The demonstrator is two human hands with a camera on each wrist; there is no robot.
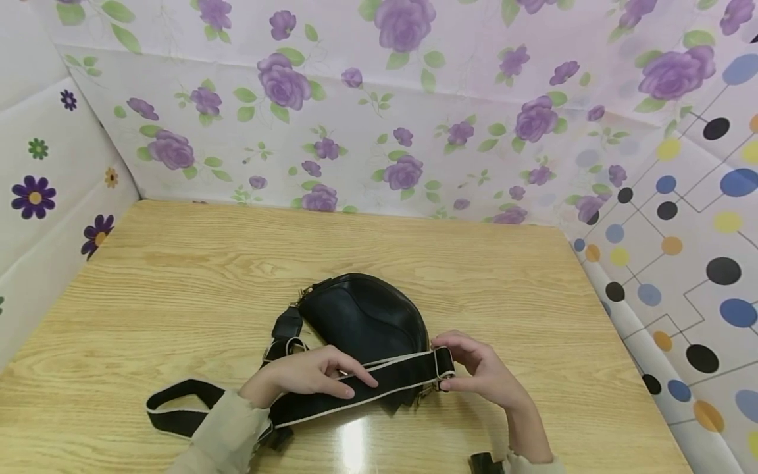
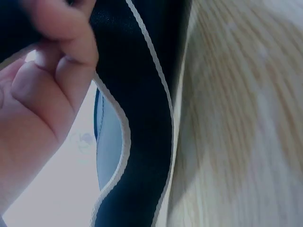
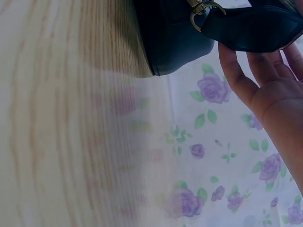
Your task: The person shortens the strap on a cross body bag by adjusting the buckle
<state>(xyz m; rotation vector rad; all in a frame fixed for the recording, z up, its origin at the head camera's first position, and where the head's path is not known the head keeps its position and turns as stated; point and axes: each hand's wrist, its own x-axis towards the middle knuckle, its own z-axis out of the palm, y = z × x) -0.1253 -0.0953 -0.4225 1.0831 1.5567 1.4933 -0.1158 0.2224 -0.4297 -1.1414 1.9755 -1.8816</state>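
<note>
A black half-moon shoulder bag [image 1: 361,309] lies on the wooden table, its curved side facing away. Across its near side runs a wide black strap [image 1: 408,374] with pale edging. My left hand [image 1: 304,376] holds the strap near its middle, with the index finger stretched along it; curled fingers [image 2: 75,52] show in the left wrist view. At the bag's right end, my right hand [image 1: 482,370] grips the strap's end by the metal slider [image 1: 439,364], thumb nearest me. A leather tab [image 3: 251,29] on a gold ring [image 3: 193,22] rests against its fingers in the right wrist view.
A strap loop [image 1: 177,416] lies on the table [image 1: 237,257] left of my left sleeve. Another leather tab [image 1: 288,324] joins the bag's left end. Flowered sheeting [image 1: 355,131] stands behind the table, with patterned sheets along both sides.
</note>
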